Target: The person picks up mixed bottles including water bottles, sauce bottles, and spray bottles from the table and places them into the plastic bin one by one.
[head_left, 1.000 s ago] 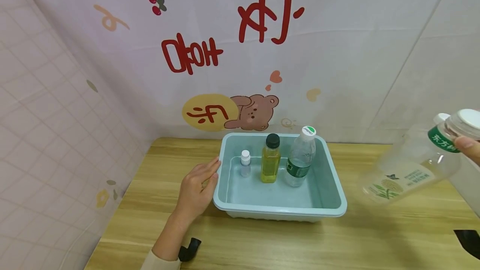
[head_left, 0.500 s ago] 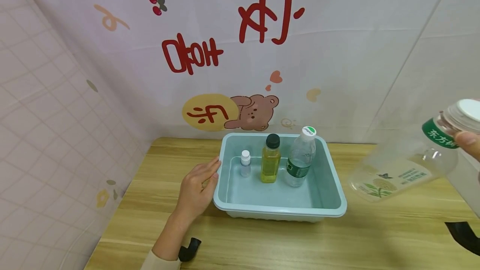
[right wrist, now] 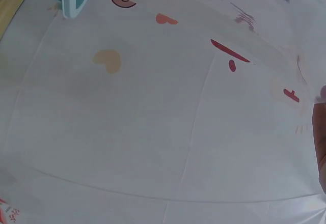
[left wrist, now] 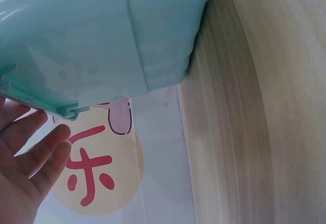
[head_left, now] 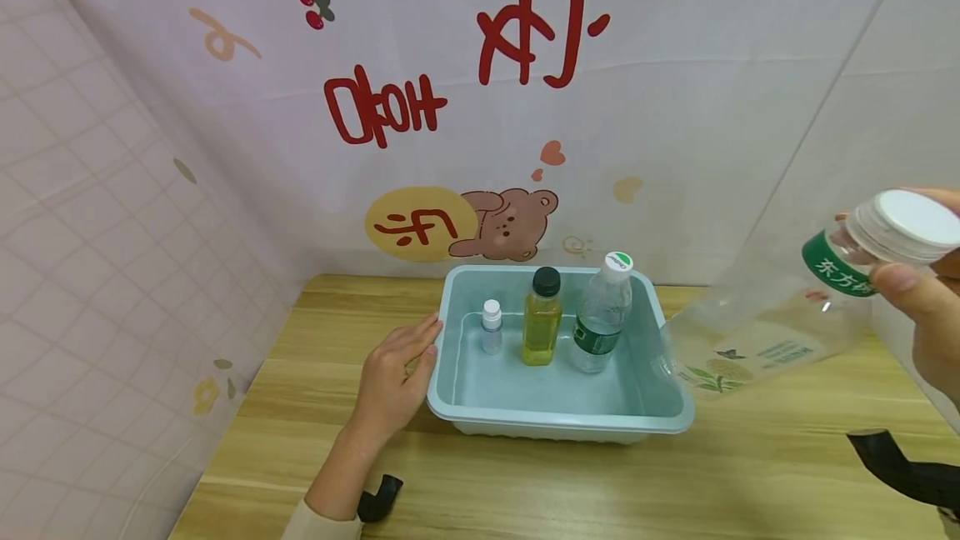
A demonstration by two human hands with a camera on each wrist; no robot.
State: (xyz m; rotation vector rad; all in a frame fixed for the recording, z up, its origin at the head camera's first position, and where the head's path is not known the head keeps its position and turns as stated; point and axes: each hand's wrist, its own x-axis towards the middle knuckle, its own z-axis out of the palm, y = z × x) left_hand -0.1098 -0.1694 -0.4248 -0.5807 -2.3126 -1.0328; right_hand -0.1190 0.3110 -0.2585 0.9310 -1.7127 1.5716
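Observation:
A light blue plastic basin (head_left: 558,420) stands on the wooden table. Inside it, left to right, are a small white-capped bottle (head_left: 491,328), a black-capped bottle of yellow liquid (head_left: 541,323) and a clear water bottle (head_left: 596,323) with a green label. My left hand (head_left: 397,377) rests with fairly straight fingers against the basin's left rim; the left wrist view shows these fingers at the rim's underside. At the right, my right hand (head_left: 926,307) grips a large clear plastic bottle (head_left: 772,340) by its neck. That bottle is tilted, its base over the basin's right rim.
A white printed cloth (head_left: 675,107) hangs behind the table, and another wall (head_left: 112,232) closes off the left side. Wood tabletop (head_left: 525,490) extends in front of the basin. Black straps (head_left: 900,465) show near both wrists.
My right hand has carried the large clear bottle leftward, so its base has come from beside the basin to over the right rim. My left hand has stayed in place.

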